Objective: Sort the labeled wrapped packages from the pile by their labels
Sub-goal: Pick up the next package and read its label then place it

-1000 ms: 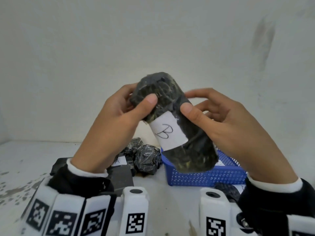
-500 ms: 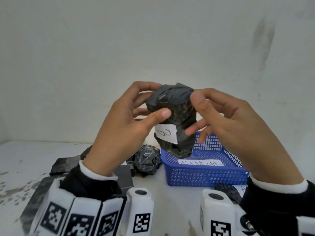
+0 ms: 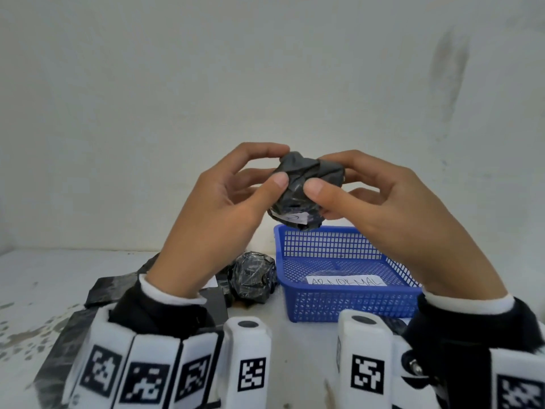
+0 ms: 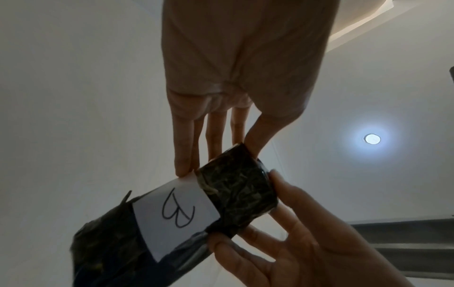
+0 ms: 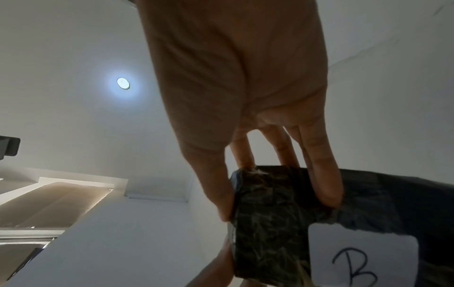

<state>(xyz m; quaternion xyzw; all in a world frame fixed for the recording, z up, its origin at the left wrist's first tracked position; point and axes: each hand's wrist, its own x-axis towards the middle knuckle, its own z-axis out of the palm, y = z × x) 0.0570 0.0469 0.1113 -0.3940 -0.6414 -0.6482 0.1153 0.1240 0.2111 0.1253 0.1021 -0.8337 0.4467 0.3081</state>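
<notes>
Fingers [image 3: 281, 180] of the left hand [image 3: 206, 231] and right hand [image 3: 392, 219] pinch the black, crinkled, plastic-wrapped cylindrical package [image 3: 306, 187] labelled B, held above the blue mesh plastic basket [image 3: 348, 302]. It looks light, soft-skinned and slightly slick; gripping its ends seems best.

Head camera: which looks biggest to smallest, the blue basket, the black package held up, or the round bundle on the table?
1. Blue basket.
2. Held package, though it is nearer the camera, so unsure.
3. Round bundle.
</notes>
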